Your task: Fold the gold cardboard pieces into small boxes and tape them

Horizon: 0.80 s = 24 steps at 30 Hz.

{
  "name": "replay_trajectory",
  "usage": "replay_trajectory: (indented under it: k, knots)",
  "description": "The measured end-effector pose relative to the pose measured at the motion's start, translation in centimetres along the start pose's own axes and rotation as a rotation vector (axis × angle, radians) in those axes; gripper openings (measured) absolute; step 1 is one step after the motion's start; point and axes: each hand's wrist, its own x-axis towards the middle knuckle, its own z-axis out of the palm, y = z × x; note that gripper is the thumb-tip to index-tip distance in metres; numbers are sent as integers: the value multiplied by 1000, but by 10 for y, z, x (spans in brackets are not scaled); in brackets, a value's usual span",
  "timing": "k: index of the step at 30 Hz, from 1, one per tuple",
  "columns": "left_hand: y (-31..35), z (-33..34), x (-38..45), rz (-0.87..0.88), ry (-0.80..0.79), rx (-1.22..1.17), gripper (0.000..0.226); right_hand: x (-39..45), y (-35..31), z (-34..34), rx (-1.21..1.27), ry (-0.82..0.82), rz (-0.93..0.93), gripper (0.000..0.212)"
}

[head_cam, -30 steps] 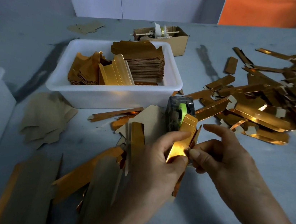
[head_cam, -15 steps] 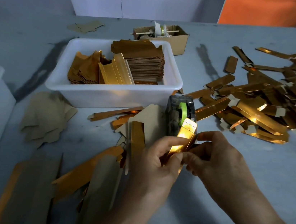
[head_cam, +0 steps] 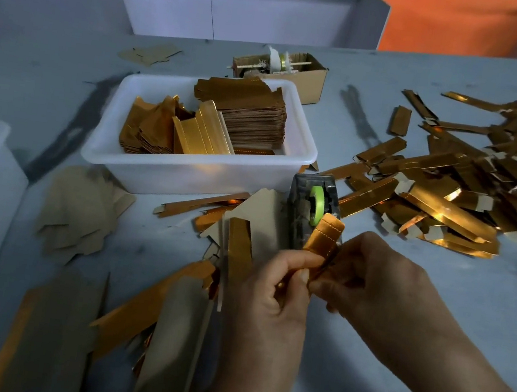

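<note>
A brown carton (head_cam: 312,79) holding a spool stands behind the white tub (head_cam: 187,173), orange cloth (head_cam: 454,24) beyond

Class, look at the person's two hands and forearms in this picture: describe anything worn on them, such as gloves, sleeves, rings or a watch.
Both hands are bare: the left hand and the right hand wear no gloves. No ring shows on the visible fingers, though the light is dim. Both forearms are uncovered down to the frame's edge, with no sleeve, watch or bracelet in view.

left hand (head_cam: 274,291) + right hand (head_cam: 380,287) pinch gold piece (head_cam: 324,237) | tape dispenser (head_cam: 310,202) just behind | white tub (head_cam: 187,176)
</note>
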Motion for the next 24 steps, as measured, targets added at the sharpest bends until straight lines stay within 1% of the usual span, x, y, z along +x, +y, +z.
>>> replay_trajectory:
  k: [3, 6, 8, 9, 10, 11, 13, 15, 16, 18, 21, 23, 24]
  knots:
    - [1, -3, -6, -28, -11, 0, 35, -4, -3, 0, -125, 31, -62, 36]
    - [-2, -8, -8, -133, -38, -80, 30, -6, -5, 1, -226, 41, -63, 40]
    - [-1, -16, -7, -164, -55, -145, 24, -8, -6, 0, -394, 73, -65, 55]
    - [3, -20, -6, -144, -67, -156, 21, -11, -5, -1, -430, 90, -78, 61]
    - [7, -24, -6, -107, -86, -155, 19, -13, -2, -4, -384, 105, -93, 61]
    - [10, -26, -5, -71, -108, -152, 19, -15, 0, -7, -268, 103, -101, 57]
    - [14, -28, -4, -48, -148, -159, 19, -18, 4, -13, 65, 54, -111, 46]
    - [14, -27, -2, -78, -190, -181, 21, -19, 4, -12, 379, -101, -79, 41]
    - [13, -26, -2, -92, -217, -194, 23, -20, 4, -7, 477, -169, -56, 39]
    - [10, -26, -2, -97, -260, -200, 27, -20, 5, 2, 550, -191, -26, 37]
    - [7, -35, 2, -79, -300, -44, 32, -16, 11, 7, 635, -196, 42, 35]
    - [4, -44, 12, -102, -221, -1, 30, -7, 23, 2, 712, -183, 132, 36]
    - [-3, -48, 18, -105, -128, 65, 26, 0, 30, -4, 750, -132, 185, 35]
